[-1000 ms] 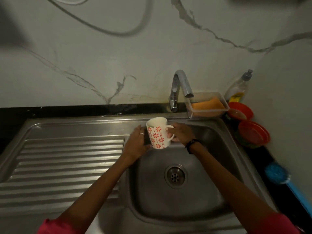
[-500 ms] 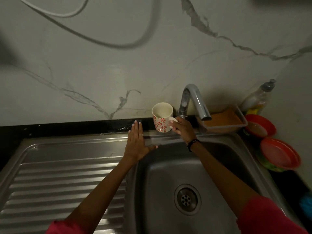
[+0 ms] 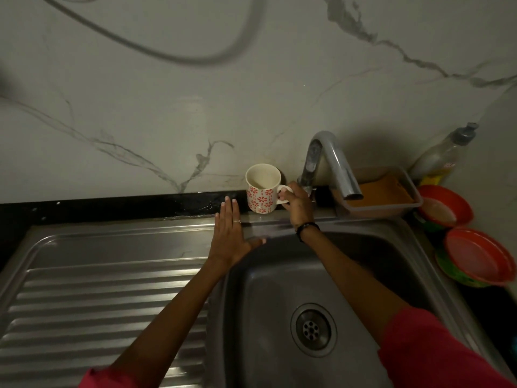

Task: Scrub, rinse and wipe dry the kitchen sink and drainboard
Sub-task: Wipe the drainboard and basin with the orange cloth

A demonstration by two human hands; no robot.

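At the far rim of the sink, the right hand [image 3: 298, 204] has its grip closed round the handle of a white mug [image 3: 262, 189] patterned with red flowers. The mug stands upright on the dark ledge at the foot of the marble wall [image 3: 167, 107], just left of the tap [image 3: 327, 161], and looks empty inside. A dark band circles the right wrist. The left hand [image 3: 230, 236] lies flat with straight fingers on the steel where drainboard meets basin, its grip open and holding nothing; a ring shows on one finger, and the fingertips reach towards the ledge just left of the mug without touching it.

Below both arms lies the sink [image 3: 279, 289], a steel basin with a round drain [image 3: 313, 329] near its middle. Its ribbed drainboard [image 3: 98, 298] spreads away to the left. Right of the tap, a clear plastic tub [image 3: 391, 203] holds something orange, with the spout hanging over its left end. Behind the tub stands a dish-soap bottle [image 3: 442, 161] against the wall. Further right, on the dark table, sit a red bowl [image 3: 444, 204] and a nearer stack of red and green plates [image 3: 475, 259]. Pink sleeves show at the near edge of view.
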